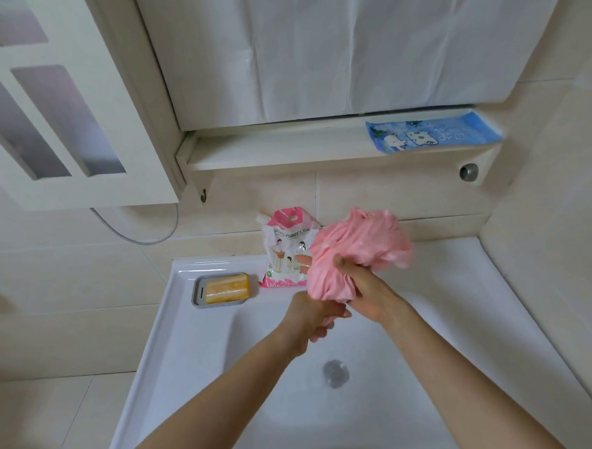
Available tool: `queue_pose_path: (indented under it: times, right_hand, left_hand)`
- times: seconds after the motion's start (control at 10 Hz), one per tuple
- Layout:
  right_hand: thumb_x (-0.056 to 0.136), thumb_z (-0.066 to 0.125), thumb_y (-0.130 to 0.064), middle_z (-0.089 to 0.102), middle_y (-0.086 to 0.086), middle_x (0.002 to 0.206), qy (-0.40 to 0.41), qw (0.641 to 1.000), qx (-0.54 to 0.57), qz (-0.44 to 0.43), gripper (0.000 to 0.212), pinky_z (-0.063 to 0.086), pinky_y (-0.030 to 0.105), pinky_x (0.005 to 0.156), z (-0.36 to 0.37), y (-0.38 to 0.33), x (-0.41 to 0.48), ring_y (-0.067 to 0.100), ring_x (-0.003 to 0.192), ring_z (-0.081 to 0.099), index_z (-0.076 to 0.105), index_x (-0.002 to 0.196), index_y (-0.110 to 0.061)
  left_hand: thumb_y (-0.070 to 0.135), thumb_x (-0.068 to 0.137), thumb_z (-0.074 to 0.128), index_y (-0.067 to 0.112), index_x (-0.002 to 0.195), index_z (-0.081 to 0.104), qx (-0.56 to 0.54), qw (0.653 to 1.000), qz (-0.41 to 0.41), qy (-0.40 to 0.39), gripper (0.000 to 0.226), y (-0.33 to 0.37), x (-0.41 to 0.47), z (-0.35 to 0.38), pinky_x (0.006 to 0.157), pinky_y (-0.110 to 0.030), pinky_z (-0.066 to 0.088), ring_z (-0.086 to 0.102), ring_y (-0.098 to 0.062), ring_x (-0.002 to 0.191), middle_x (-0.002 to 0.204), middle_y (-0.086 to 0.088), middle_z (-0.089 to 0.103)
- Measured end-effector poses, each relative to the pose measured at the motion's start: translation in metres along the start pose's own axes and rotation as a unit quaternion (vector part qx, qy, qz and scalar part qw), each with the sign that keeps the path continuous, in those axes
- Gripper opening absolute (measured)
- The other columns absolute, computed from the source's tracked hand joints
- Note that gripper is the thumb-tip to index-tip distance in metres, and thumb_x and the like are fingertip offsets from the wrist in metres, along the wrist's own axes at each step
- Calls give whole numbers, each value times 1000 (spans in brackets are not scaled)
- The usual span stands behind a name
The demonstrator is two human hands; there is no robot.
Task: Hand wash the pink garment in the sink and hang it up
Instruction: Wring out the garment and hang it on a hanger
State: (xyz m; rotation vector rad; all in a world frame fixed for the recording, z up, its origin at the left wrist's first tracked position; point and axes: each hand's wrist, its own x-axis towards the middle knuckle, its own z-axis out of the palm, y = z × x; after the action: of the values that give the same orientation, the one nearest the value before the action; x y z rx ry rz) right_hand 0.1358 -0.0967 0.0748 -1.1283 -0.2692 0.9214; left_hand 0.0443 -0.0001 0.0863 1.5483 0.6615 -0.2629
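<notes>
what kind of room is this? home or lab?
Most likely a home bathroom or laundry corner: a white sink with a drain, a soap bar in a dish and a detergent pouch on its rim, tiled walls. The left hand and right hand grip a pink garment over it.

Grey soap dish (196, 298) holding an orange soap bar (226, 288), just left of a pink-and-white detergent pouch (282, 249) standing against the tiled wall (372, 193). White shelf (284, 149) above, blue printed packet (432, 133) lying flat at its right end, small hook (203, 195) under its left end. White curtain (347, 50) hangs above the shelf; panelled cabinet door (59, 116) at left.
</notes>
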Motion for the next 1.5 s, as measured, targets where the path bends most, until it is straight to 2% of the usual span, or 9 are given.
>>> queue_pose_path:
  times: [0.1,0.2,0.3,0.6,1.0,1.2,1.3,1.4,1.5]
  right_hand:
    - [65,78,-45,66,26,85,-17,990,-136,18,68,42,29,47,8,-1,-6,31,63,60,61,118,-6]
    - [56,77,-23,66,11,74,107,992,-69,-18,41,48,37,61,24,5,-1,29,69,61,63,91,-7]
    - [54,81,-13,66,10,90,155,979,85,-99,50,52,41,79,27,14,13,27,86,63,61,98,-1]
    - [43,64,2,53,12,87,288,917,255,-103,62,42,24,47,44,18,30,18,61,53,55,103,-2]
    - [26,65,-10,47,3,72,293,935,191,-65,70,40,30,56,45,13,29,18,56,46,51,94,-7]
    - [36,70,-9,56,6,68,258,965,42,-16,54,44,31,60,33,-3,18,21,59,54,57,88,-2]
    - [39,64,-5,57,10,69,242,969,-50,14,51,47,32,61,29,-19,11,26,64,58,60,89,5]
    - [45,65,-8,59,8,77,220,958,-182,16,38,52,33,69,32,-18,4,25,74,60,57,83,-10]
    - [75,70,-16,58,-2,106,168,926,-335,44,38,50,29,89,37,-12,-6,18,100,58,53,107,-27]
  left_hand:
    - [11,85,63,9,65,56,65,998,8,24,21,-1,2,3,33,-14,21,31,-4,26,37,7,50]
    - [9,82,65,15,67,53,85,990,53,97,20,-7,9,10,32,-13,28,40,-3,33,47,5,52]
    - [6,82,59,20,70,50,147,964,140,169,20,-9,9,13,36,-11,29,42,-7,46,57,5,51]
    - [9,87,53,3,109,58,155,938,217,222,23,-26,10,17,44,-12,37,53,-8,54,66,5,57]
    - [5,89,51,9,82,63,-80,957,157,229,14,-22,10,30,43,-13,36,47,0,46,60,4,58]
    - [18,66,63,22,108,54,-4,990,141,-2,44,-13,2,13,46,-16,40,52,-9,55,64,8,61]
    - [48,55,80,30,138,24,43,978,119,-165,101,-9,10,-19,85,-31,53,58,-12,109,125,1,57]
    - [72,30,82,33,140,14,-40,988,112,-97,135,5,22,-34,99,-47,44,52,-17,119,130,4,53]
    - [61,33,84,20,132,44,-61,988,132,-53,115,27,21,-21,81,-35,54,64,-13,105,118,3,65]
